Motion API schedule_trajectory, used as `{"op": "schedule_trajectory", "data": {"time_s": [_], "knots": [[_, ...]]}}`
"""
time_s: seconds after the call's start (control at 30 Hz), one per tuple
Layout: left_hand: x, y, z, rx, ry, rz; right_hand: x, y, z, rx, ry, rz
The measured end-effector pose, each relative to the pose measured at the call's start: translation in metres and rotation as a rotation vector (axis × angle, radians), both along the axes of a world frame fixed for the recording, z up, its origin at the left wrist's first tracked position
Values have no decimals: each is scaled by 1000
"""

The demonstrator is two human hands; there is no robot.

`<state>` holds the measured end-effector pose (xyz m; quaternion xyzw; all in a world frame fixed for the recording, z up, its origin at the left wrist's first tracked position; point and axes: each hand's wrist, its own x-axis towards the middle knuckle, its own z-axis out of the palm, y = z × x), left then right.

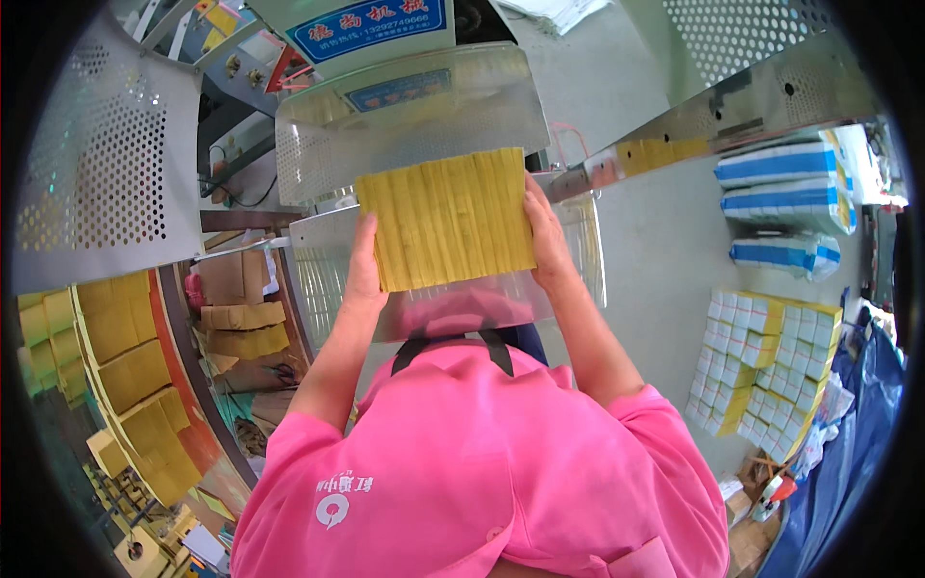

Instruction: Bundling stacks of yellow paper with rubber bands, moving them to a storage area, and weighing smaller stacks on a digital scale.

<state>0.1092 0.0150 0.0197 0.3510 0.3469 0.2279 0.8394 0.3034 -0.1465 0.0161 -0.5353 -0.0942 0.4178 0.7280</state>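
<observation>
Between my two hands is a thick block of yellow paper bundles (453, 222), pressed side by side so that their edges form upright ridges. My left hand (366, 255) grips its left end, the thumb along the side. My right hand (546, 231) grips its right end. Both hands squeeze the block from opposite sides, and the fingers underneath are hidden. Below and behind the block is a shiny metal tray (434, 313) of the machine. Just beyond the block stands a tilted, see-through metal-edged guard (482, 106).
Perforated metal panels (106, 164) flank the machine at left. A steel rail (713, 111) runs off to the right. Shelves with yellow paper stacks (130, 337) stand at left. On the floor at right are blue-and-white wrapped packs (785, 202) and stacked white-and-yellow bundles (761, 371), near a blue tarp (848, 462).
</observation>
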Motion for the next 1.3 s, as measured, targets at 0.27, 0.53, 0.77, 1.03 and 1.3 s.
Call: {"op": "schedule_trajectory", "data": {"time_s": [0.27,0.53,0.77,1.03,1.3], "knots": [[45,15,0,71,32,56,59,24,6,128,49,131],[43,23,-11,47,-4,52,74,29,-14,16,54,189],[37,23,-18,85,22,5,68,23,-12,2,14,177],[48,24,-8,156,37,21,66,21,-12,19,-25,175],[49,25,-14,153,45,7,64,21,-9,41,-67,189]]}}
